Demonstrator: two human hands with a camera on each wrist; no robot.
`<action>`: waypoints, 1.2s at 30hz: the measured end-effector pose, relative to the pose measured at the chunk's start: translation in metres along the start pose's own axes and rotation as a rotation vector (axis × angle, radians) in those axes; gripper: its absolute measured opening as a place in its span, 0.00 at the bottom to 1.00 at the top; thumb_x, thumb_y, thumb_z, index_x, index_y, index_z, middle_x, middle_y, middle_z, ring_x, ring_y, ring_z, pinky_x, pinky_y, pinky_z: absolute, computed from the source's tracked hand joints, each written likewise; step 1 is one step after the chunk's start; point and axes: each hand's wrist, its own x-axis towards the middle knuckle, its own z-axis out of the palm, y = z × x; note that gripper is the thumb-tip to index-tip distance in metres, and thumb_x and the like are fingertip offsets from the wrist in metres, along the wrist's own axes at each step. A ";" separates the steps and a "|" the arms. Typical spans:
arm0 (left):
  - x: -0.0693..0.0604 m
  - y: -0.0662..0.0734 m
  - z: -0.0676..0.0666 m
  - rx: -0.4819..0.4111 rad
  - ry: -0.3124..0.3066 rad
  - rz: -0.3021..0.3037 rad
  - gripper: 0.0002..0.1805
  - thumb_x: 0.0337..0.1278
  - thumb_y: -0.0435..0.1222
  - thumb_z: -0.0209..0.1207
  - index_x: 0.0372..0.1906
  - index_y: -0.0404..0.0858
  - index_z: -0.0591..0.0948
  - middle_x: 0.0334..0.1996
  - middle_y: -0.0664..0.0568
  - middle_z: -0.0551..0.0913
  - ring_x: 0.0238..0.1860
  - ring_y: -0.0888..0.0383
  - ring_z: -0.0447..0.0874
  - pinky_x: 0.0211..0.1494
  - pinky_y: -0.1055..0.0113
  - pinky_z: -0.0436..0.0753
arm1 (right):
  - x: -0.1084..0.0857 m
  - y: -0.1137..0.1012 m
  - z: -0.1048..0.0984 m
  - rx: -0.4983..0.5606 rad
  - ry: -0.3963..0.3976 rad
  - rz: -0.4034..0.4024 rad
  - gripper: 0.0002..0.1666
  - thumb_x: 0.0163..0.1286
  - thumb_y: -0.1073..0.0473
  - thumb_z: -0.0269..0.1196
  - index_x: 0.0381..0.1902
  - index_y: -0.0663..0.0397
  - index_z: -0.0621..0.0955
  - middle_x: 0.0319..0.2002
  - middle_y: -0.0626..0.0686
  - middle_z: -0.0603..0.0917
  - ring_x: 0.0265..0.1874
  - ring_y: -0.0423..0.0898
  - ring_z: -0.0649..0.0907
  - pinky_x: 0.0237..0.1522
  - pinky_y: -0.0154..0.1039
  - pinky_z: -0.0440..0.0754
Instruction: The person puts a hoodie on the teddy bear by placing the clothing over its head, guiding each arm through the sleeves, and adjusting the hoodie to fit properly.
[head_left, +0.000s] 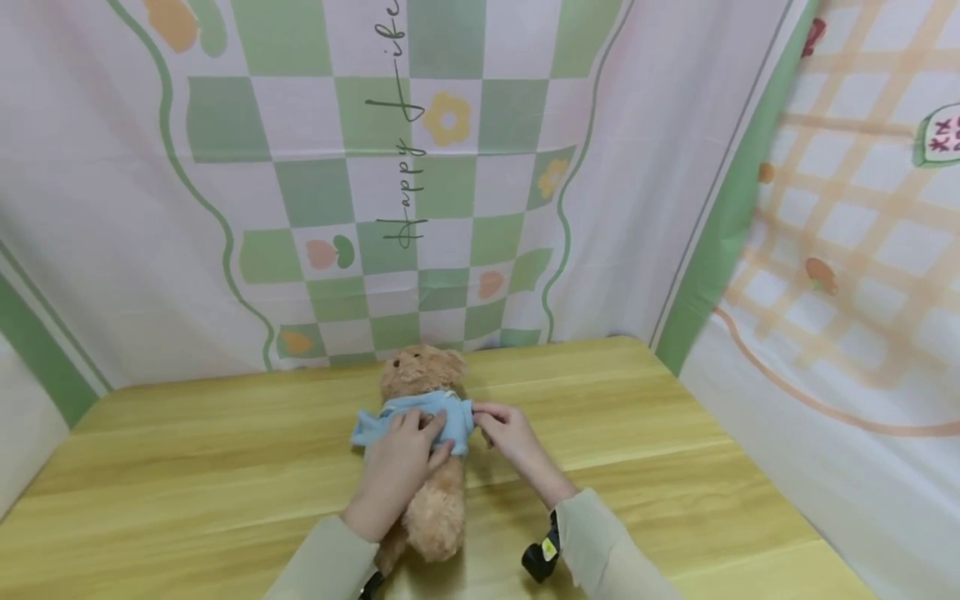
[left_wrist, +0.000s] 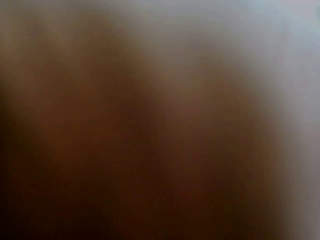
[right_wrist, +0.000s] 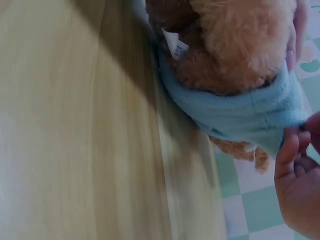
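Note:
A light-brown teddy bear (head_left: 435,521) in a blue shirt (head_left: 452,425) lies on its back on the wooden table, its head toward the curtain. My left hand (head_left: 397,467) rests across the bear's belly with fingers and thumb over the shirt. My right hand (head_left: 510,433) pinches the shirt's edge at the sleeve on the right side. In the right wrist view, the right fingertips grip the blue cloth (right_wrist: 240,117), and a white tag (right_wrist: 175,45) shows among the bear's fur. The left wrist view is a dark blur, too close to make anything out.
The wooden table (head_left: 187,467) extends around the bear. Its back edge meets a green-and-white checked curtain (head_left: 307,192), and another patterned curtain (head_left: 847,250) hangs at the right. A black wrist camera (head_left: 538,560) sits under the right cuff.

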 end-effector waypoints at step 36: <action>0.000 0.010 0.004 -0.126 0.186 -0.025 0.08 0.58 0.41 0.60 0.31 0.42 0.76 0.28 0.50 0.82 0.25 0.53 0.78 0.19 0.67 0.74 | 0.007 -0.014 0.000 -0.331 0.037 -0.030 0.03 0.57 0.70 0.62 0.27 0.68 0.81 0.26 0.57 0.83 0.25 0.39 0.73 0.28 0.30 0.71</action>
